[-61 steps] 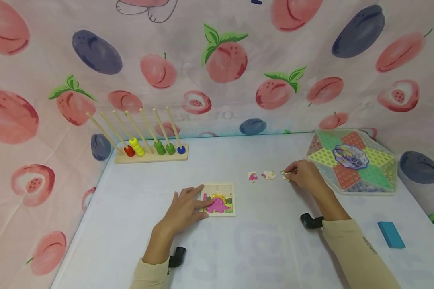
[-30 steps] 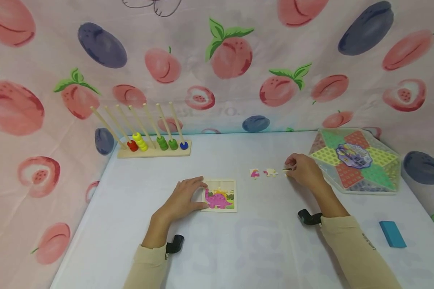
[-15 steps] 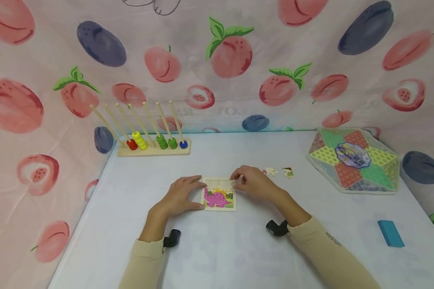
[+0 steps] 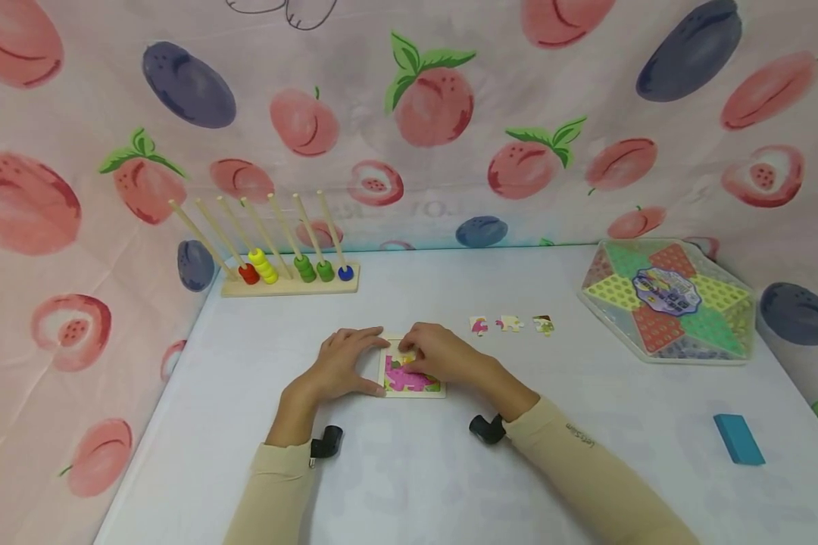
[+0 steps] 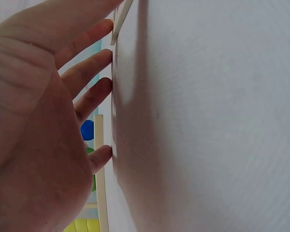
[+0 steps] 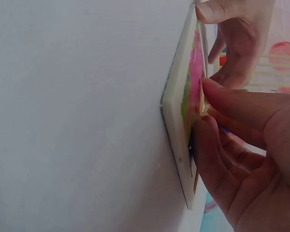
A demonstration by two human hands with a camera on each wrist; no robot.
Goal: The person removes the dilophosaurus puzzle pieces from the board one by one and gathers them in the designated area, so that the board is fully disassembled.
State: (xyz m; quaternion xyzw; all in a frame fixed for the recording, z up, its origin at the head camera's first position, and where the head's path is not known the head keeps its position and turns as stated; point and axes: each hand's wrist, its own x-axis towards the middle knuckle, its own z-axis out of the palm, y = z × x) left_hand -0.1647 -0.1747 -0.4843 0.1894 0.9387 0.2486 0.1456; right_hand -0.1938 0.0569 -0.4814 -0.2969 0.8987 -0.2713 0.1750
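Observation:
In the head view, a square wooden puzzle tray [image 4: 419,395] with a pink dinosaur picture lies flat on the white table. My left hand [image 4: 341,365] is spread along its left side, thumb at the near corner and fingers at the far one. My right hand [image 4: 446,356] reaches over the tray, covering part of the picture. In the right wrist view, its thumb and finger pinch a small yellowish piece [image 6: 201,116] at the picture's surface. Three loose pieces lie right of the tray: a pink one [image 4: 479,325], a pale one [image 4: 510,324] and a brown-green one [image 4: 543,325].
A wooden bead rack [image 4: 289,286] with upright pegs stands at the back left. At the back right lies a hexagonal patterned box [image 4: 668,303], with a blue block [image 4: 739,439] nearer on the right. A fruit-print cloth hangs behind.
My right hand has left the brown-green piece, which lies beside the other two, and moved left over the tray. My left hand has shifted slightly at the tray's left side, its index finger off the picture.

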